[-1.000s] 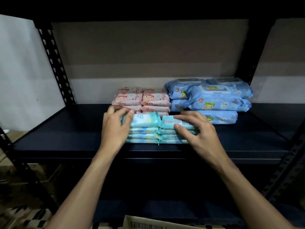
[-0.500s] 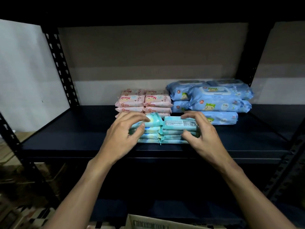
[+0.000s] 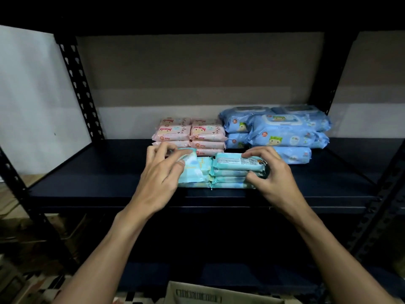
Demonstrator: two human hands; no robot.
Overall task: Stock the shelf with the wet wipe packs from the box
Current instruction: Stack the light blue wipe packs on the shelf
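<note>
While left hand (image 3: 162, 170) and right hand (image 3: 272, 172) curl fingers round the packs (image 3: 237, 164) at their ends, I judge them soft, slick: ends hold best.

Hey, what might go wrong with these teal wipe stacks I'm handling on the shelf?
The left stack's top pack lies tilted under the left hand; it may slide off. The right stack sits near the front edge of the shelf; a pull by the right hand could spill it.
</note>
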